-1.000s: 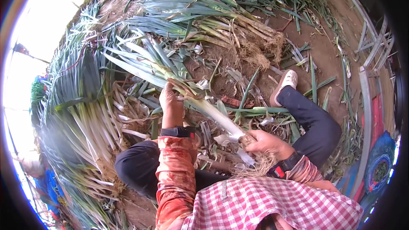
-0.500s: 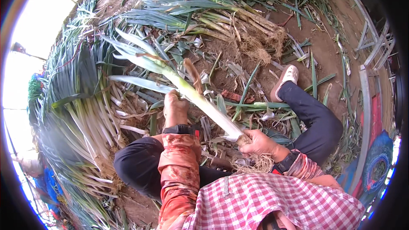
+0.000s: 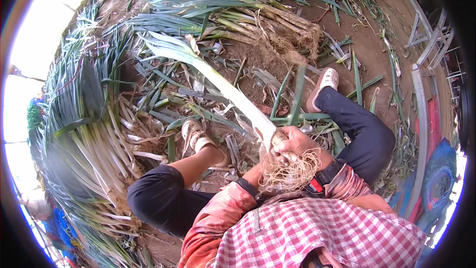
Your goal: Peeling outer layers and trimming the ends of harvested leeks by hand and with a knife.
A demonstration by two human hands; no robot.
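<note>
I hold one long leek (image 3: 233,94) slanting up to the left, its green leaves far from me and its tangled roots (image 3: 290,173) close to my chest. My right hand (image 3: 297,141) is wrapped around the white stalk just above the roots. At the same root end my left hand (image 3: 259,171) grips the base, mostly hidden behind the root tuft. I sit on the ground with both legs stretched out either side of the leek.
A big heap of leeks (image 3: 94,139) lies at my left, and another heap (image 3: 238,15) with dirty roots lies ahead. Stripped leaves litter the soil around my left shoe (image 3: 196,136) and right shoe (image 3: 325,82). A curved metal rail (image 3: 421,109) runs along the right.
My left hand has slid from high on the stalk down to the root end. The leek has swung so its leaves point further up and away.
</note>
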